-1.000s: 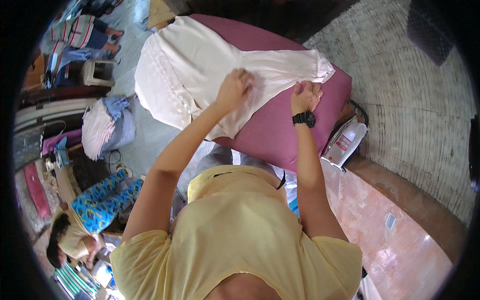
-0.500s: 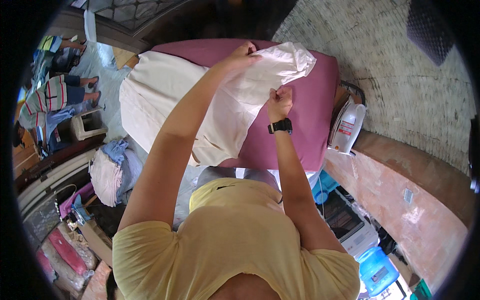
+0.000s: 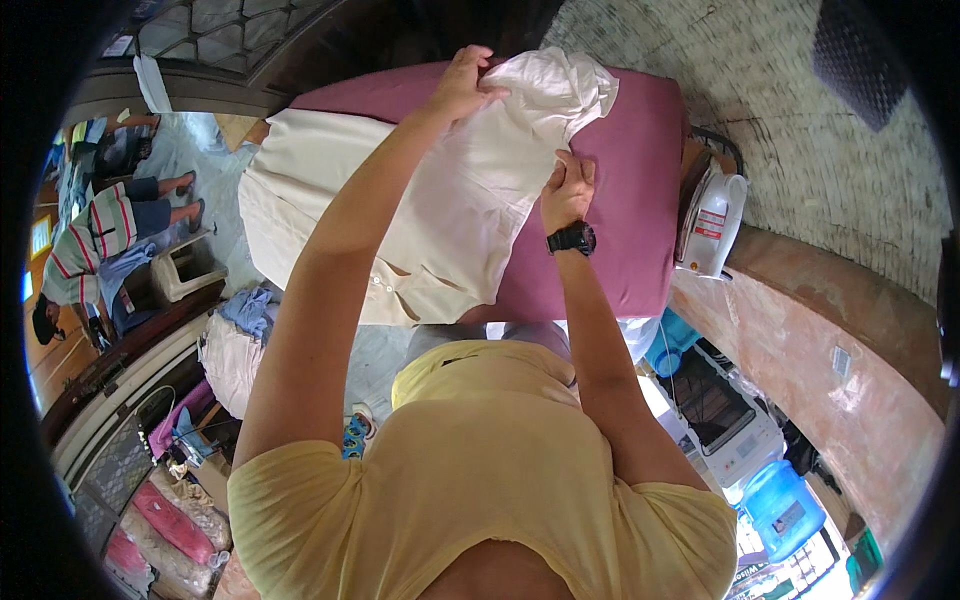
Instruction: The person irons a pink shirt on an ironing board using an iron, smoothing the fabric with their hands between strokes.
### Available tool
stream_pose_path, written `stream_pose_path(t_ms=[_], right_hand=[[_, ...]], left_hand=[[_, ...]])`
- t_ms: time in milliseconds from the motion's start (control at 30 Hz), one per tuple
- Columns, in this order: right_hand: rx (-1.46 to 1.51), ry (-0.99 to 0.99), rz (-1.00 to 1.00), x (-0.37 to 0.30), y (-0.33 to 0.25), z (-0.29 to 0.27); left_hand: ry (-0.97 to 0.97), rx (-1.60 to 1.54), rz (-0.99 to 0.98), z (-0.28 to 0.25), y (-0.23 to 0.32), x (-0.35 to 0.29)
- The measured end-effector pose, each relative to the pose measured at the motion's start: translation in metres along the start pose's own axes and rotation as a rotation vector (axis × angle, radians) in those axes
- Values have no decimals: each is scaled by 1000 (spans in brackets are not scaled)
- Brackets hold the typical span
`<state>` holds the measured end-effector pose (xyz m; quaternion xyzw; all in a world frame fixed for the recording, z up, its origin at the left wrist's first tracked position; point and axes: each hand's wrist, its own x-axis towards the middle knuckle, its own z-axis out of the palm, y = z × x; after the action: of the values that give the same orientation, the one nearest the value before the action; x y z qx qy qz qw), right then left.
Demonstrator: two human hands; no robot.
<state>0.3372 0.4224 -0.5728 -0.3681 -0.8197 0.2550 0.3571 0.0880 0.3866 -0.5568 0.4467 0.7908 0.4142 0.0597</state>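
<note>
A cream button-front shirt (image 3: 440, 200) lies spread over a board with a maroon cover (image 3: 620, 220). Its bunched, creased end (image 3: 560, 85) is at the far right, and small buttons show near its front edge. My left hand (image 3: 466, 88) grips the shirt's far edge, thumb and fingers either side of the cloth. My right hand (image 3: 568, 190), with a black watch on the wrist, is closed with curled fingers at the near edge of the bunched part; the fingertips are partly hidden.
A white iron (image 3: 715, 225) stands at the board's right end. Piled clothes (image 3: 235, 350) sit at the left. Farther left is a person in a striped top (image 3: 100, 235). A blue water jug (image 3: 780, 510) is at the lower right, beside a white appliance (image 3: 745, 445).
Both hands have shifted slightly farther away, with the shirt's bunched end. The cloth between them looks flatter, and the buttons now show. My left hand's fingers have spread somewhat.
</note>
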Motion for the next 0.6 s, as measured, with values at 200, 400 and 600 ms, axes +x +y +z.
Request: stream_pose_path(t_ms=[200, 400, 600], right_hand=[[19, -116, 249, 7, -13, -2], [-251, -52, 103, 5, -27, 1], [-110, -344, -303, 20, -40, 56]], left_hand=[[-452, 62, -205, -23, -5, -11], [-228, 156, -34, -16, -6, -34], [-247, -36, -217, -21, 16, -36]])
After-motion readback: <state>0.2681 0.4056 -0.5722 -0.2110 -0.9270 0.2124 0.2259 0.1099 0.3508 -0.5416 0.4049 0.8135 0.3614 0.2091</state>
